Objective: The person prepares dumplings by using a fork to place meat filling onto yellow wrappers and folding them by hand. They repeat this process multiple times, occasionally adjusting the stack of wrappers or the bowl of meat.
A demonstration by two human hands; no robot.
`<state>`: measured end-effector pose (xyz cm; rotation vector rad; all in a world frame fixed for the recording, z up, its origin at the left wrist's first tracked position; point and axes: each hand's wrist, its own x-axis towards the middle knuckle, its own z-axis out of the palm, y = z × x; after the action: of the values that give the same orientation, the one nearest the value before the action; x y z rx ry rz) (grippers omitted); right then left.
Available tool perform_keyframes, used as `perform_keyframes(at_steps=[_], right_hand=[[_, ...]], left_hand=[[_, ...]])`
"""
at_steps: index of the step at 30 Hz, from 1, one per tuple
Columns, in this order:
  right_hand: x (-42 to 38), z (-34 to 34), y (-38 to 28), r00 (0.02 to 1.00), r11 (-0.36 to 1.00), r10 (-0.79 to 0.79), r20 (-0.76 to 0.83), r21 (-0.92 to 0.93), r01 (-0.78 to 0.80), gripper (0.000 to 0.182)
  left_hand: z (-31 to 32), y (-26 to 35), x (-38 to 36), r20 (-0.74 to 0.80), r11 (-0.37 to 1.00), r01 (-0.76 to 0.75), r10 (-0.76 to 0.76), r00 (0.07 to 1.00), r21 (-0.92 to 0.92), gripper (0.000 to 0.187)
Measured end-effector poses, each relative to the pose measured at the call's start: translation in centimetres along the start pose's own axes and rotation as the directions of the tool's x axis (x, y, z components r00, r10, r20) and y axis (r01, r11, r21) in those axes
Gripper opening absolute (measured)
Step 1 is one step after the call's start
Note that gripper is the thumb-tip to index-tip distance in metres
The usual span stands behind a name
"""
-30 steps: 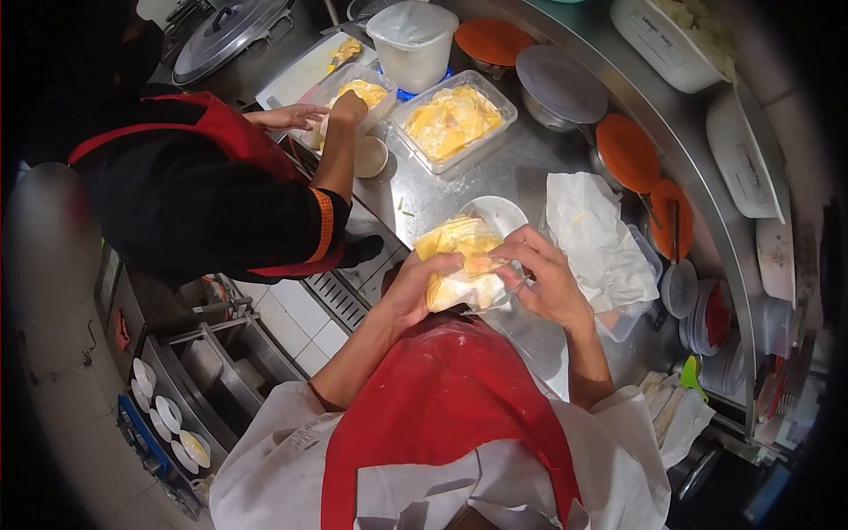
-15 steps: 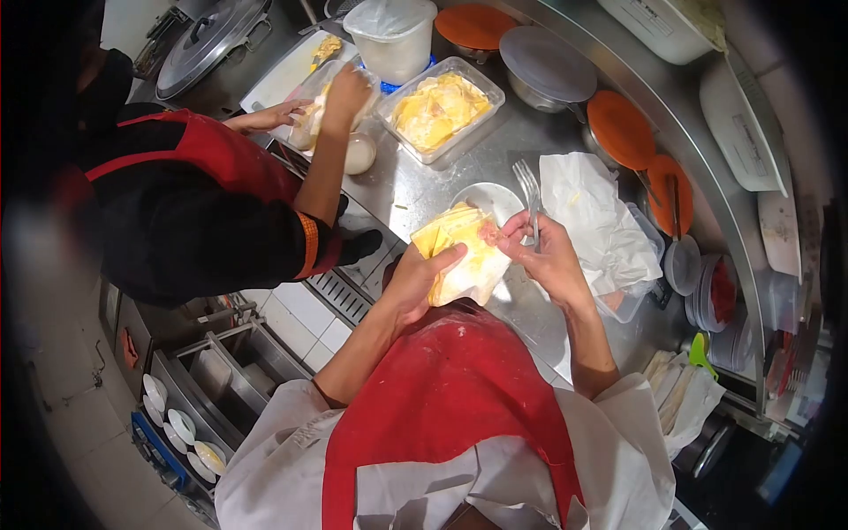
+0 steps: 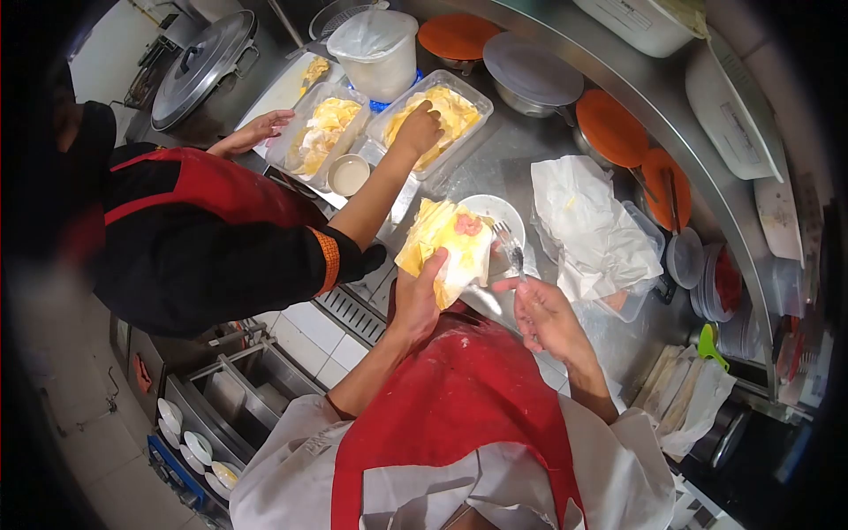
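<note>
My left hand [image 3: 417,299] is closed around a stack of yellow wonton wrappers [image 3: 427,228], dusted white, its thumb lying across the top. A small lump of pink filling [image 3: 468,225] sits on the upper wrapper. Between the fingers of my right hand [image 3: 546,320] is a metal fork [image 3: 509,246], its tines pointing up and away, close to the right edge of the stack. Behind the fork and partly covered by the wrappers stands a round white dish [image 3: 514,216]. Crumpled white paper [image 3: 587,225] lies over a plastic container [image 3: 632,300] to the right.
At left a co-worker in a red apron reaches one hand [image 3: 419,132] into a clear tub [image 3: 481,104] of yellow wrapped pieces. Another filled tub [image 3: 291,150], a small round cup [image 3: 349,175] and a white bucket [image 3: 375,62] stand nearby. Orange-lidded pots [image 3: 614,128] line the back.
My right hand has drawn back from the filling, down and right, and the fork has tilted toward the wrappers. The co-worker's hand has moved from the left tub into the right one.
</note>
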<state>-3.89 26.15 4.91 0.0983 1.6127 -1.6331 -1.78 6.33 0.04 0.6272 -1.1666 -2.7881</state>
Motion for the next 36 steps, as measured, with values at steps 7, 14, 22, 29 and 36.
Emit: perform_keyframes(at_steps=[7,14,22,29,36], right_hand=[[0.9,0.2,-0.1,0.994,0.990,0.040,0.105,0.130,-0.054,0.039],[1.4,0.5,-0.5,0.990,0.982,0.012,0.141,0.186,-0.038,0.040],[1.7,0.7,-1.1,0.996,0.990,-0.042,0.074,0.140,0.032,0.039],[1.7,0.5,-0.7,0.995,0.991,0.001,0.099,0.133,-0.014,0.038],[2.2,0.5,-0.9,0.992,0.988,-0.003,0.130,0.152,-0.017,0.037]], left_hand=[[-0.4,-0.4,0.1,0.053,0.982,-0.107,0.100,0.994,0.156,0.045],[-1.3,-0.8,0.7,0.055,0.987,-0.088,0.082,0.995,0.132,0.048],[-1.1,-0.5,0.9,0.047,0.982,-0.122,0.117,0.992,0.142,0.047],[-0.7,0.0,0.7,0.076,0.967,-0.156,0.143,0.987,0.202,0.042],[-0.6,-0.1,0.7,0.059,0.961,-0.168,0.159,0.986,0.220,0.041]])
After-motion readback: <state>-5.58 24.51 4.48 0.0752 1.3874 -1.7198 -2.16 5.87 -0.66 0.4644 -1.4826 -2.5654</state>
